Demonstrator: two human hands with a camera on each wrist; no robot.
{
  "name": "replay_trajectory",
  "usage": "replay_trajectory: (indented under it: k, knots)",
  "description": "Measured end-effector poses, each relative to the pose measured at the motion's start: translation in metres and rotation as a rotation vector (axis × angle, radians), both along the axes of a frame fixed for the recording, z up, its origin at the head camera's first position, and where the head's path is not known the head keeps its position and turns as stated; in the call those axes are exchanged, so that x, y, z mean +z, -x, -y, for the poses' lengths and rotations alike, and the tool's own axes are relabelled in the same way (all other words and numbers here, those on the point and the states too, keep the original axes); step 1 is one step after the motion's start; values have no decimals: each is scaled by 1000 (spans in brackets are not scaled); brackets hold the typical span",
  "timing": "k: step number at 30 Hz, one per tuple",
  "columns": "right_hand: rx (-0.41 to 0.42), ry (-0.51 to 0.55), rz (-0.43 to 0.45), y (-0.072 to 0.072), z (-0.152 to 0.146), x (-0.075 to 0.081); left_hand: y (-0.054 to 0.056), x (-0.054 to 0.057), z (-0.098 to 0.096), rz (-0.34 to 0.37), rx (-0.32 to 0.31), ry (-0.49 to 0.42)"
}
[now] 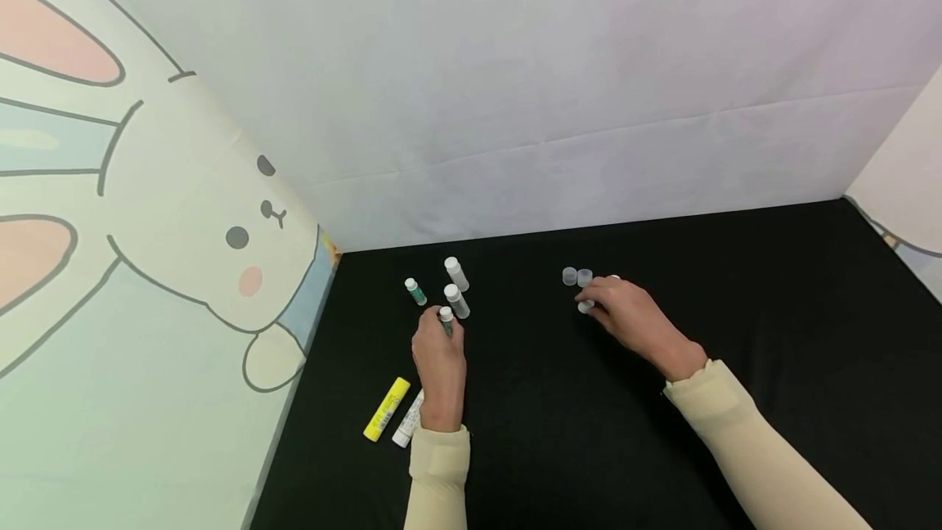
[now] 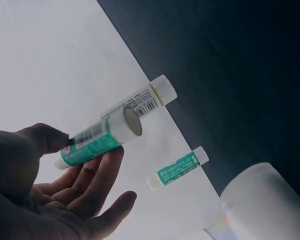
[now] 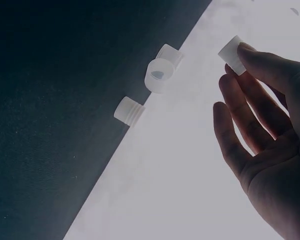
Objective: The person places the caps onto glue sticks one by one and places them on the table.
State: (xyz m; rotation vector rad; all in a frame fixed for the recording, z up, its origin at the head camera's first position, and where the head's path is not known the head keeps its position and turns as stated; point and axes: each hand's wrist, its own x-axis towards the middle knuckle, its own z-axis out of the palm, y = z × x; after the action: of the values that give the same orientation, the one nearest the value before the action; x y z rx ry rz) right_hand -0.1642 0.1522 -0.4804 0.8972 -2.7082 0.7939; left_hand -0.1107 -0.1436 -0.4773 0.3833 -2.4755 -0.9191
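My left hand pinches a small green-labelled glue stick with white ends between thumb and fingers. It stands upright in the head view. Just beyond it are two taller white glue sticks, upright, and a second green-labelled glue stick. Over to the right, my right hand pinches a small white cap between thumb and fingertips. Close by on the table are a cloudy cap with ridges and two more caps that overlap in the right wrist view.
A yellow glue stick and a white one lie beside my left wrist. A black cloth covers the table. Behind it hangs a pale curtain, and a rabbit-printed panel stands along the left edge.
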Motion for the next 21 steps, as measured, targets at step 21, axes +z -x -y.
replay_trajectory:
  k: [21]
  knots:
    - [36, 31, -57, -6, 8, 5, -10, -2, -1, -125, -148, 151]
